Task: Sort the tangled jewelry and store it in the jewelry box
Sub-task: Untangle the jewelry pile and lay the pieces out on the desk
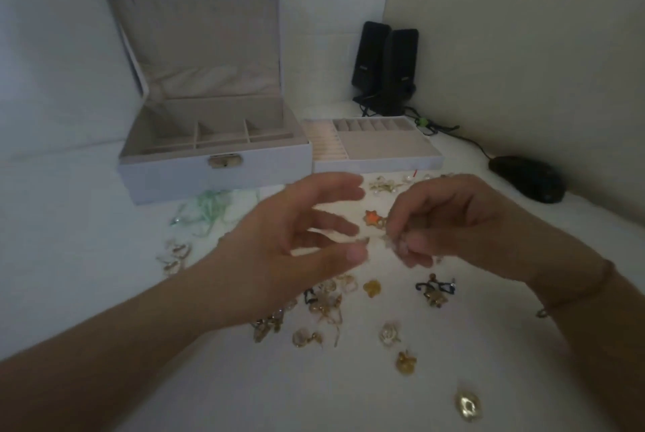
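Head view: right hand (450, 222) pinching small pale blurred jewelry piece (396, 243); left hand (300, 239) spread, fingers apart; open grey lidded jewelry box (213, 169) behind on white table (87, 274).

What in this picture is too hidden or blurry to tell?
Head view only:
- The small piece pinched in the right hand: blurred and covered by fingers.
- Jewelry box front compartments: hidden behind its front wall.
- Jewelry under the left hand: covered.
- Whether the left hand's fingertips touch the piece: motion blur.
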Action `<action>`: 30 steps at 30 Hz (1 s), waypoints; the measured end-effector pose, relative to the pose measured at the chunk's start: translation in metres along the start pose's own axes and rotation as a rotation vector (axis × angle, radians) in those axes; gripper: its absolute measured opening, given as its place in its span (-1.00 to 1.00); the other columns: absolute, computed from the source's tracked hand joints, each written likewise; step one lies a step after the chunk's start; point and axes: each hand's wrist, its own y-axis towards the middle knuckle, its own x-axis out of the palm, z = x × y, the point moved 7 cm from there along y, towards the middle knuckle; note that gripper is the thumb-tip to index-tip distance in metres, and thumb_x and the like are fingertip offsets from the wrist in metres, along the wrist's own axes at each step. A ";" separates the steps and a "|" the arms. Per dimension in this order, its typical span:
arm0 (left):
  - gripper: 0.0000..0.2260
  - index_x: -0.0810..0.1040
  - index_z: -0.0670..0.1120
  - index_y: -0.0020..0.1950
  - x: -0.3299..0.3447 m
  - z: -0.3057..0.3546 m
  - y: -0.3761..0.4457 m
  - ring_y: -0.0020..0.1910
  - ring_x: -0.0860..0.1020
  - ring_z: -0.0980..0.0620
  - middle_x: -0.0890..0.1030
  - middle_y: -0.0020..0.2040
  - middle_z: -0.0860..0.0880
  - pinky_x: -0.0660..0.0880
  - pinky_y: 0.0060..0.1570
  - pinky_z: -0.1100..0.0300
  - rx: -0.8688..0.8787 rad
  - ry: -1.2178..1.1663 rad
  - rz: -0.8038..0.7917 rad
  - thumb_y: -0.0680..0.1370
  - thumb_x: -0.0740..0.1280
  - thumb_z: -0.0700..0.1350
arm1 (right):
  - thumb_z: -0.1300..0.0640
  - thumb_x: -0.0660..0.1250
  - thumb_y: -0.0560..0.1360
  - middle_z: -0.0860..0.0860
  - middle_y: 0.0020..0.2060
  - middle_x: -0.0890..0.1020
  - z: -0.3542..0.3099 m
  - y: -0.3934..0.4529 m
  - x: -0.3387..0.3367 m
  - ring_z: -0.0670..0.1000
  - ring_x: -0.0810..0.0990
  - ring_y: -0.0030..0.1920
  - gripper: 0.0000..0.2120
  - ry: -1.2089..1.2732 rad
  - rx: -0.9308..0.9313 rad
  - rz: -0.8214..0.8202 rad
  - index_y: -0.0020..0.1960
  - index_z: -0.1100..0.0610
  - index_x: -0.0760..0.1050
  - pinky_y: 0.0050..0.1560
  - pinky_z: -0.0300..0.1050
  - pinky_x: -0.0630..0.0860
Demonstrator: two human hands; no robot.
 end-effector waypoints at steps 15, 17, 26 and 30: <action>-0.87 0.69 -0.08 -0.09 -0.011 -0.001 0.002 -0.28 0.63 0.08 0.67 -0.27 -0.03 0.56 -0.16 0.30 0.001 -0.158 0.113 0.38 0.52 -0.19 | 0.34 0.45 0.33 0.10 -0.24 0.61 -0.003 0.004 0.006 -0.01 0.57 -0.26 -0.86 0.018 -0.037 0.089 -0.14 0.20 0.58 -0.22 -0.19 0.54; -0.85 0.68 -0.05 -0.05 -0.009 -0.003 0.003 -0.25 0.64 0.05 0.66 -0.24 -0.02 0.58 -0.12 0.24 0.000 -0.192 0.064 0.41 0.51 -0.21 | 0.34 0.45 0.33 0.07 -0.27 0.63 -0.007 0.002 0.002 -0.02 0.58 -0.28 -0.85 -0.027 -0.037 0.138 -0.11 0.25 0.57 -0.23 -0.20 0.55; -0.82 0.66 -0.16 -0.01 -0.007 -0.013 0.004 -0.29 0.64 -0.06 0.65 -0.20 -0.13 0.59 -0.28 0.19 -0.155 -0.430 0.004 0.44 0.35 -0.29 | 0.10 0.47 0.39 -0.16 0.01 0.57 0.021 -0.042 -0.100 -0.10 0.52 -0.10 -0.61 -1.083 0.491 0.518 0.04 -0.29 0.42 -0.10 -0.18 0.45; -0.83 0.65 -0.20 0.01 -0.007 -0.019 0.002 -0.26 0.66 -0.10 0.67 -0.13 -0.21 0.60 -0.30 0.19 -0.255 -0.458 -0.007 0.45 0.40 -0.33 | -0.01 0.47 0.38 -0.24 0.07 0.49 0.039 -0.049 -0.101 -0.14 0.49 -0.04 -0.68 -1.027 0.638 0.361 0.01 -0.32 0.46 -0.12 -0.26 0.37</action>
